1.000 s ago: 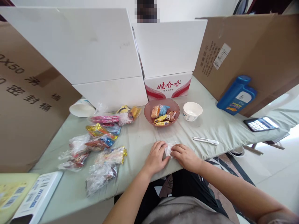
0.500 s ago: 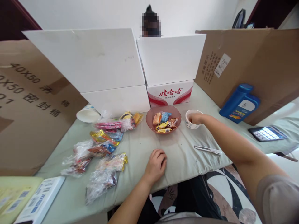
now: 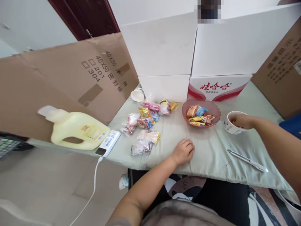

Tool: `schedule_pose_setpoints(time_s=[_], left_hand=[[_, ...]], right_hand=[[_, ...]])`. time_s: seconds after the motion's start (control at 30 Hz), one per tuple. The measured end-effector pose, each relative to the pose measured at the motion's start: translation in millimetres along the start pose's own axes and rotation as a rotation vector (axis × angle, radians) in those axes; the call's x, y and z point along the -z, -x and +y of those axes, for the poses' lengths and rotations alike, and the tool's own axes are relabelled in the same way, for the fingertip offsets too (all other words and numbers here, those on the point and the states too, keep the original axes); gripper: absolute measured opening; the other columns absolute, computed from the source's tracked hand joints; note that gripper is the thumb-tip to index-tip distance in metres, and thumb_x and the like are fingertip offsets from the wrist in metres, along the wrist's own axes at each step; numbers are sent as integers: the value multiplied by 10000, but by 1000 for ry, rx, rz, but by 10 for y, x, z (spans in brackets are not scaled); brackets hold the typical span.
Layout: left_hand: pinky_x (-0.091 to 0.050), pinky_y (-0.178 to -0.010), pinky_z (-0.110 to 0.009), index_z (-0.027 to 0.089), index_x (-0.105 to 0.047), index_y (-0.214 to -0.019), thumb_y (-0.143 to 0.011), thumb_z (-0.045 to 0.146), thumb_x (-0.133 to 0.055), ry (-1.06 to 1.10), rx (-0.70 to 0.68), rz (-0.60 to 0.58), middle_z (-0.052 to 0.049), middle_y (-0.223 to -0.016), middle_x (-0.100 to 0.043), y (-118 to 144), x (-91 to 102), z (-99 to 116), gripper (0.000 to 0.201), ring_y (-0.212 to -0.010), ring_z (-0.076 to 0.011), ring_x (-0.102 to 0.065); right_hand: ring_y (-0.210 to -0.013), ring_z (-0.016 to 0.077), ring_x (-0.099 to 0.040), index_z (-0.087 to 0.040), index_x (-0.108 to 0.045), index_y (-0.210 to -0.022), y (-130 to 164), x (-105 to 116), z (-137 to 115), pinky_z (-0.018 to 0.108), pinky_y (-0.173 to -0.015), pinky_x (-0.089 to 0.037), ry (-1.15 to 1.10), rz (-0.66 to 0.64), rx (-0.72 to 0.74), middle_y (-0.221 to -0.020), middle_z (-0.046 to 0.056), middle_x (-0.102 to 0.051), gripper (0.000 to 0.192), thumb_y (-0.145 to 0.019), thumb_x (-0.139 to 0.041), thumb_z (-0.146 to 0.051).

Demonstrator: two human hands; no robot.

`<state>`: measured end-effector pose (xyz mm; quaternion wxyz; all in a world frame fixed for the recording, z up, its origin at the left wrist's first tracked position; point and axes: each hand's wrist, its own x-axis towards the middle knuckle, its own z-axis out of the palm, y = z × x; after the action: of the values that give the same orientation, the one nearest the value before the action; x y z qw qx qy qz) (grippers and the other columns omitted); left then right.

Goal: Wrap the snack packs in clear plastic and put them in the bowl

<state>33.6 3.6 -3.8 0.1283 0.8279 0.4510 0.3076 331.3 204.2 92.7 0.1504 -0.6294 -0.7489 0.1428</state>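
Fingers of right hand curled down into white cup (grasp hidden, can't tell) | left hand loosely curled, holding nothing, on green cloth | cup just right of pink snack bowl | pen nearby

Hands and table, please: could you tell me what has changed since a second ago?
The right hand left the small clear wrapper it shared with the left hand and reached to the white cup. The wrapper is gone from view. The left hand, pink bowl and pen stayed.
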Motion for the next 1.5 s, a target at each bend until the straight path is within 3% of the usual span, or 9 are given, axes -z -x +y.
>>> schedule_pose_setpoints(time_s=[0.2, 0.33, 0.43, 0.6, 0.8, 0.97, 1.2, 1.37, 1.5], left_hand=[[-432, -996, -416, 195, -644, -1022, -864, 209, -515, -126, 40, 158, -89, -1103, -644, 417, 761, 113, 205, -1121, -227, -555], [-301, -1070, -553, 191, -626, -1174, -872, 242, -518, -508, 328, 230, -136, -1258, -593, 988, 1211, -58, 325, -1300, -338, -421], [-271, -1072, -605, 200, -573, -1282, -867, 308, -545, -640, 535, 183, -149, -1382, -510, 1412, 1260, -261, 430, -1367, -394, -316], [-417, -1012, -530, 210, -546, -1310, -897, 282, -517, -642, 455, 266, -138, -1366, -525, 1776, 1189, -526, 421, -1295, -345, -432], [-506, -884, -429, 298, -581, -1255, -886, 132, -524, -560, 230, 347, -67, -1114, -680, 1755, 1362, -464, 409, -987, -247, -626], [-517, -862, -390, 278, -547, -1296, -870, 95, -557, -365, 38, 292, -61, -1092, -695, 1305, 1052, -125, 463, -985, -228, -635], [-521, -868, -414, 243, -613, -1154, -882, 125, -545, -273, -57, 251, -74, -1091, -671, 280, 157, 159, 304, -1024, -244, -587], [-517, -906, -457, 234, -579, -1170, -871, 163, -542, -178, -10, 134, -115, -1136, -562, 199, 25, 119, 310, -1090, -271, -538], [-511, -925, -441, 201, -453, -1250, -872, 149, -531, -30, 7, 226, -131, -1160, -527, 287, 60, 74, 389, -1101, -251, -540]], right_hand=[[-659, 169, -595, -210, -673, -928, 954, 290, 139, 325, -659, -427, 122, -41, -33, -958, 88, -709, 280, -801, -569, -436], [-543, 194, -590, -315, -679, -861, 1978, 15, 357, 403, -624, -509, -22, -96, -36, -930, 35, -710, 390, -706, -529, -640], [-663, 260, -657, -392, -675, -832, 2493, -314, 488, 428, -576, -545, -111, -34, -56, -933, 30, -707, 301, -709, -540, -633], [-738, 319, -660, -468, -657, -805, 2686, -700, 411, 441, -446, -525, -198, 151, 1, -925, 83, -689, 209, -704, -547, -614], [-978, 302, -628, -344, -650, -901, 2525, -632, 160, 384, -505, -554, -114, 245, 117, -987, 73, -667, 187, -830, -532, -471], [-1012, 280, -591, -255, -646, -1042, 2391, -626, 210, 475, -889, -489, 152, 393, 112, -1096, 92, -638, 273, -902, -481, -422], [-990, 279, -580, -223, -642, -1127, 2154, -803, 250, 450, -832, -473, 262, 241, 138, -1068, 93, -667, 305, -940, -424, -327], [-929, 251, -608, -218, -639, -1087, 2046, -737, 37, 415, -828, -502, 139, 201, 171, -988, 100, -648, 286, -944, -394, -248], [-983, 215, -612, -245, -557, -1228, 1958, -653, -524, 345, -802, -533, -31, 92, 354, -1098, 97, -602, 346, -943, -372, -184]])
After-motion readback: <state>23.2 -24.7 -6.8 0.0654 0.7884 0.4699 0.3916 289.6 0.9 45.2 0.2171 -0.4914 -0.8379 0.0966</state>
